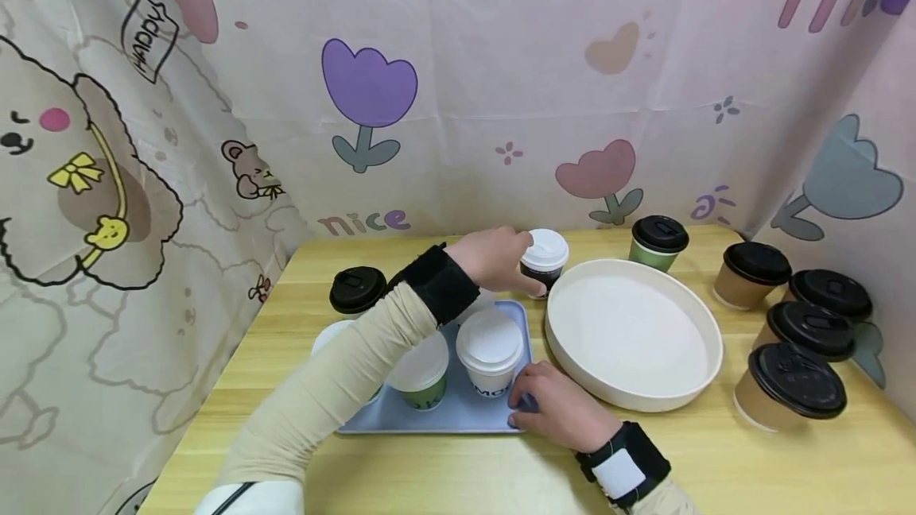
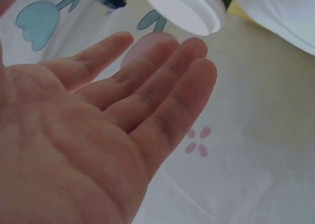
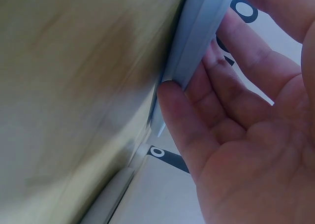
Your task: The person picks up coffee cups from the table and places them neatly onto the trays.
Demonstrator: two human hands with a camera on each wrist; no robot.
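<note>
At the back of the table, my left hand [image 1: 494, 259] reaches beside a dark cup with a white lid [image 1: 545, 249]. In the left wrist view its fingers [image 2: 172, 106] are extended, and the white lid [image 2: 184, 10] sits beyond the fingertips. My right hand [image 1: 561, 406] grips the front right corner of a blue tray [image 1: 458, 424], fingers and thumb at its rim [image 3: 197, 42]. Several white-lidded cups stand on this tray, among them a white cup [image 1: 490, 352] and a green cup [image 1: 424, 396]. My left forearm hides part of the tray.
A round white tray [image 1: 637, 332] lies right of the blue one. Behind it stands a green cup with a black lid [image 1: 658, 243]. Several brown cups with black lids [image 1: 787, 388] line the right side. Another black-lidded cup [image 1: 358, 288] is at back left, partly behind my arm.
</note>
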